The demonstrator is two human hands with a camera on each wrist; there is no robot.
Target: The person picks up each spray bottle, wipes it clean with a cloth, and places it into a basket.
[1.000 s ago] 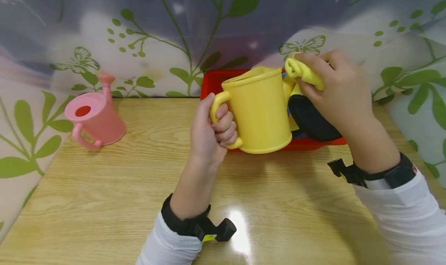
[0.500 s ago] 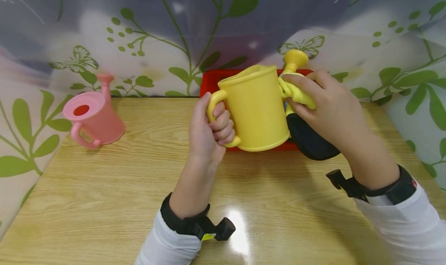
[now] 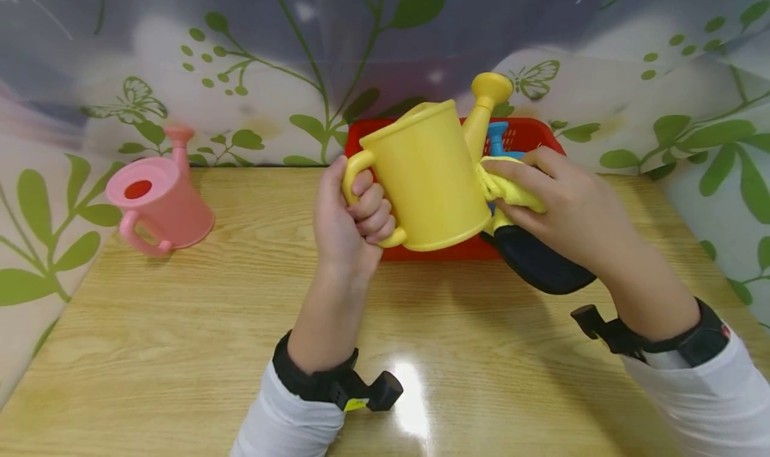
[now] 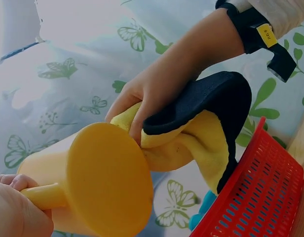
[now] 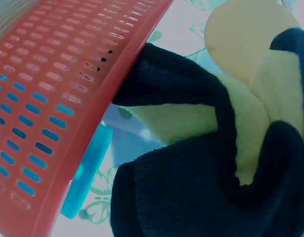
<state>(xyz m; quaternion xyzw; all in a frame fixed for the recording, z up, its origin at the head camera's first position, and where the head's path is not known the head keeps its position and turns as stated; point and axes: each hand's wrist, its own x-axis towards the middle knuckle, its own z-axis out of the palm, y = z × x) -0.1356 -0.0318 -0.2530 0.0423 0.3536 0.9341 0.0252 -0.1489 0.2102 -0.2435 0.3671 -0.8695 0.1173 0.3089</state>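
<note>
My left hand (image 3: pixel 355 220) grips the handle of a yellow watering can (image 3: pixel 430 176), which is tilted and held up in front of the red basket. Its spout, ending in a round yellow head, points up and to the right. Bunched in my right hand (image 3: pixel 565 203) is a yellow and black cloth (image 3: pixel 514 190), pressed to the can's side just below the spout. The cloth's dark part (image 3: pixel 541 260) hangs down under the hand. In the left wrist view the can's round base (image 4: pixel 110 180) faces the camera, and the cloth (image 4: pixel 196 128) drapes beside it.
Behind the can a red perforated basket (image 3: pixel 532 128) stands against the patterned backdrop, with blue items (image 3: pixel 496 136) in it. A pink watering can (image 3: pixel 165 203) stands upright on the wooden table (image 3: pixel 180 350) at the left.
My right hand has slid the cloth down from the spout's upper end to its base, baring the spout head. The yellow can has shifted slightly left and up and tilted more.
</note>
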